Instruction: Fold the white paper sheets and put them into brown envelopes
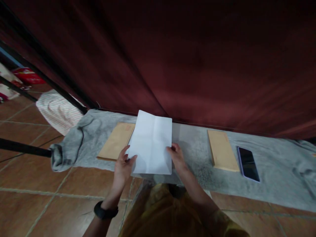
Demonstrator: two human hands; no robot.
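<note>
A white sheet of paper [150, 142] with fold creases is held up over a grey cloth [192, 158] spread on the floor. My left hand [122, 164] grips the sheet's lower left edge, thumb on top. My right hand [175, 154] pinches its right edge. A brown envelope [116, 141] lies on the cloth just left of the paper, partly behind it. A black band sits on my left wrist.
A second brown envelope [222, 150] and a dark phone [248, 163] lie on the cloth to the right. A dark red curtain [187, 59] hangs behind. Striped fabric [59, 111] and black metal bars [24, 148] stand at the left on the brown tiled floor.
</note>
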